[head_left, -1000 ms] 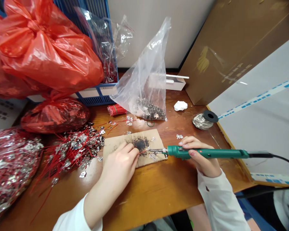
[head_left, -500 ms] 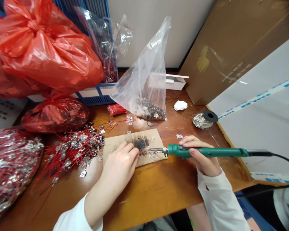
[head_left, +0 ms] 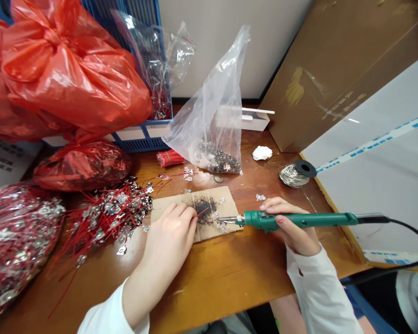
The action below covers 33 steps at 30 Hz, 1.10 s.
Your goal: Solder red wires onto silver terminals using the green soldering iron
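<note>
My left hand (head_left: pixel 169 239), fingers curled, pinches a red wire (head_left: pixel 202 212) against scorched cardboard (head_left: pixel 223 199). The wire's end lies right of that hand, just short of the tip of the green soldering iron (head_left: pixel 296 219), which lies level, gripped by my closed right hand (head_left: pixel 294 232). No writing legible.
</note>
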{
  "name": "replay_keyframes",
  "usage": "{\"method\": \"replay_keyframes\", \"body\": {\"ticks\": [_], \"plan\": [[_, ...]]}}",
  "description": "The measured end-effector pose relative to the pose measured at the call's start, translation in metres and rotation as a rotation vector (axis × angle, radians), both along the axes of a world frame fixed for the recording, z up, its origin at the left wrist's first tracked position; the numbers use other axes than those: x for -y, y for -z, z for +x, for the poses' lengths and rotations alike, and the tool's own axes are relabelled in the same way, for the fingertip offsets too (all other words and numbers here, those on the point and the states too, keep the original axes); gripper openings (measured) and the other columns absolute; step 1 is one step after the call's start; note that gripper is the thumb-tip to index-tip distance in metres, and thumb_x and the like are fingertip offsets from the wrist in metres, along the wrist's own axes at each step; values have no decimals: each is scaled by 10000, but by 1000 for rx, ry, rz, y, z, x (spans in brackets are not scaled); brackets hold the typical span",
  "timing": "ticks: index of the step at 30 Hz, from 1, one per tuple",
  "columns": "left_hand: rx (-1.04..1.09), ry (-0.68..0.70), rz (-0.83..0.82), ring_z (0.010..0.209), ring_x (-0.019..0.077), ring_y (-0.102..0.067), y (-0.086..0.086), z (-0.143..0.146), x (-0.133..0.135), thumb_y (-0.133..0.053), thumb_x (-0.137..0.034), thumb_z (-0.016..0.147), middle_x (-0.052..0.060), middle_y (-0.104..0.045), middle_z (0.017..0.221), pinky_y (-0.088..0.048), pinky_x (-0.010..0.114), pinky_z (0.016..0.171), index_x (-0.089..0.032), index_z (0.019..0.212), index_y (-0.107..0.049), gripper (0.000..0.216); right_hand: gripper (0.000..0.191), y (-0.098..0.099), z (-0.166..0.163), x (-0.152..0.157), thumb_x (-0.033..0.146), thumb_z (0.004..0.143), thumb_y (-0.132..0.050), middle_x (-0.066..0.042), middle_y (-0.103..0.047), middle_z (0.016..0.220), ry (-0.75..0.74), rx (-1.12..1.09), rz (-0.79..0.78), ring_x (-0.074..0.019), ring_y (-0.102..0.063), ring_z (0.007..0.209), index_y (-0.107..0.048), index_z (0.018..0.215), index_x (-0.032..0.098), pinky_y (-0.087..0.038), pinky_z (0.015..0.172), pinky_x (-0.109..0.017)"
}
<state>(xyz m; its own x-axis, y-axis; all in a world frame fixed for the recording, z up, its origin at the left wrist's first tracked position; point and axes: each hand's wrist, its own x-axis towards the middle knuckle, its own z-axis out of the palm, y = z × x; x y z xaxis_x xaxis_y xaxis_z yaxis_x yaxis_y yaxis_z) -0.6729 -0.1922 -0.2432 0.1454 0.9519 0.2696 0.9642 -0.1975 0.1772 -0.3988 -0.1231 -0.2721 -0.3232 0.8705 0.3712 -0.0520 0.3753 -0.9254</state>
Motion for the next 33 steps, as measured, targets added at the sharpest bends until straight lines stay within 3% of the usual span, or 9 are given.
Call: {"method": "replay_keyframes", "body": {"ticks": [10, 17, 21, 27, 30, 33], "plan": [[4, 28, -45, 794, 207, -630, 1, 1, 0, -537, -153, 908, 26, -672, 796, -474, 292, 622, -184, 798, -655, 165, 125, 5, -2, -1, 330, 843, -695, -57, -715, 928, 40, 20, -50, -214, -646, 885, -779, 931, 298, -533, 756, -343], [21, 42, -55, 807, 216, -627, 4, 1, 0, -538, -149, 906, 34, -667, 802, -485, 305, 646, -177, 805, -652, 155, 98, 5, -6, -3, 339, 811, -723, -50, -738, 877, 149, 42, -69, -231, -667, 889, -782, 864, 283, -523, 870, -403], [29, 51, -69, 819, 220, -625, 5, 1, 0, -532, -150, 910, 40, -670, 811, -492, 315, 669, -177, 810, -653, 159, 117, 7, -6, -5, 369, 794, -728, -53, -737, 866, 180, 64, -134, -245, -665, 907, -779, 829, 270, -533, 858, -407], [31, 59, -73, 817, 224, -623, 4, 1, -1, -523, -152, 917, 41, -665, 805, -495, 324, 675, -177, 806, -651, 171, 169, 8, -10, -6, 405, 761, -735, -54, -718, 826, 251, 57, -242, -217, -654, 778, -773, 771, 241, -549, 632, -315], [31, 63, -64, 816, 221, -623, 4, 1, -1, -522, -150, 917, 39, -663, 803, -496, 320, 682, -182, 807, -651, 173, 220, 6, -14, -6, 430, 727, -744, -52, -697, 777, 295, 18, -360, -153, -577, 562, -764, 749, 212, -453, 416, -253], [21, 75, -47, 810, 218, -624, 3, 1, 0, -530, -148, 912, 38, -663, 798, -498, 313, 676, -182, 803, -650, 166, 269, 4, -18, -5, 449, 664, -776, -50, -690, 728, 341, -22, -467, -115, -507, 456, -757, 732, 189, -372, 328, -229]]}}
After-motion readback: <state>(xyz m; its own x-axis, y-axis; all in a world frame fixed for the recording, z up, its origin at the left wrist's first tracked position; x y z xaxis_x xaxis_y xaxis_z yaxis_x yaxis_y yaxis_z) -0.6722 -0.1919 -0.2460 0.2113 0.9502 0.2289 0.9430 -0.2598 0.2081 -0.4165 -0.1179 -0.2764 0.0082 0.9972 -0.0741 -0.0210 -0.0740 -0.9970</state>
